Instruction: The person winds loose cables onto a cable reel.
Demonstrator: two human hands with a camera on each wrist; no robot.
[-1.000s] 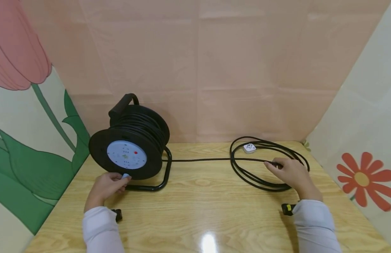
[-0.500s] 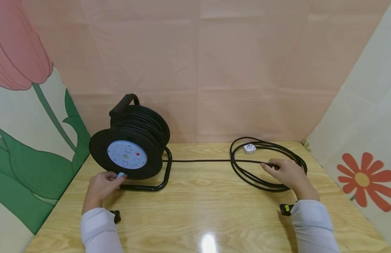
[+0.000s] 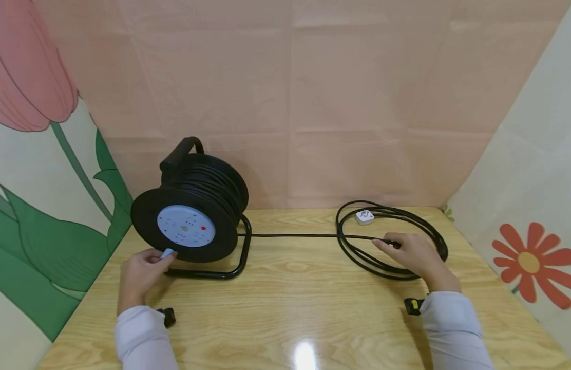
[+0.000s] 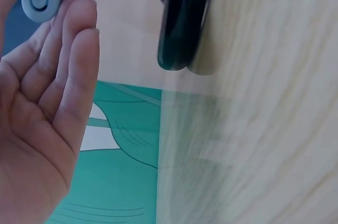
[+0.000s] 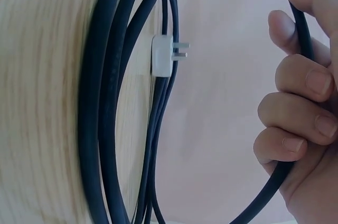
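On the left of the head view stands a black cable reel [image 3: 144,221] with a pale blue socket face [image 3: 186,226], tilted on its tube stand [image 3: 213,275]. My left hand [image 3: 139,275] pinches the light blue-grey crank knob [image 3: 166,253] at the reel's lower rim. A single black cable [image 3: 294,235] runs taut from the reel to my right hand [image 3: 417,259], whose fingers curl round it in the right wrist view. Below and around that hand lie loose loops of cable [image 5: 90,108], with a white plug [image 3: 364,217] at the far side of the loops.
Both hands work over a wood-grain table [image 3: 285,288]. A pink backdrop [image 3: 285,103] rises along its far edge. Flower-printed panels [image 3: 535,169] flank it on either side. The reel's black carrying handle [image 3: 179,151] sticks up at the back.
The left hand has moved left with the crank knob, and the reel face has turned slightly clockwise. My right hand has shifted a little left, toward the reel, with the cable in its grip.
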